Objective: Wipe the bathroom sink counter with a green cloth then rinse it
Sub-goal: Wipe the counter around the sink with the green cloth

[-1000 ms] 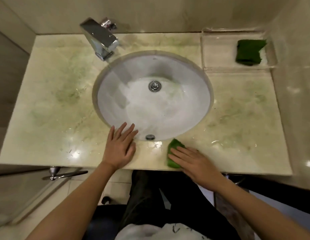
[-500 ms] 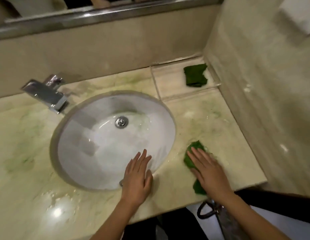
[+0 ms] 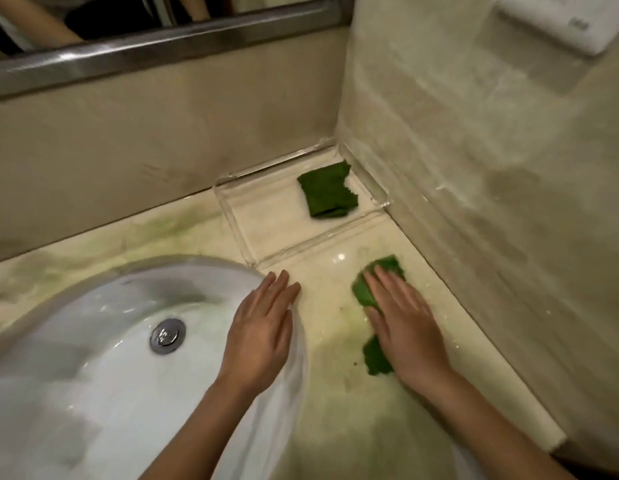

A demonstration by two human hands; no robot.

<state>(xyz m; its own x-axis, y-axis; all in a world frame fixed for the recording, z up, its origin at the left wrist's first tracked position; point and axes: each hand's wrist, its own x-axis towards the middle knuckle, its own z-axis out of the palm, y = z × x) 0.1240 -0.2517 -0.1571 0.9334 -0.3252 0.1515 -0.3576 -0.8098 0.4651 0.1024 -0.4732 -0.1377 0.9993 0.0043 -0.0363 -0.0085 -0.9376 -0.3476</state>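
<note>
My right hand (image 3: 406,323) lies flat, fingers together, pressing a green cloth (image 3: 365,294) onto the marble counter (image 3: 335,403) to the right of the sink; the cloth shows at my fingertips and below my thumb. My left hand (image 3: 261,327) rests flat with fingers apart on the right rim of the white oval sink basin (image 3: 93,375), holding nothing. The chrome drain (image 3: 167,336) sits in the basin's middle.
A clear tray (image 3: 259,216) stands in the back right corner with a second folded green cloth (image 3: 327,194) in it. The side wall (image 3: 474,202) runs close along the right of the counter. A mirror frame (image 3: 162,53) crosses the top. Green stains mark the counter behind the sink.
My right hand has slid the cloth from the front edge near the sink across to the right and back toward the tray. My left hand followed to the basin's right rim. The view swung right.
</note>
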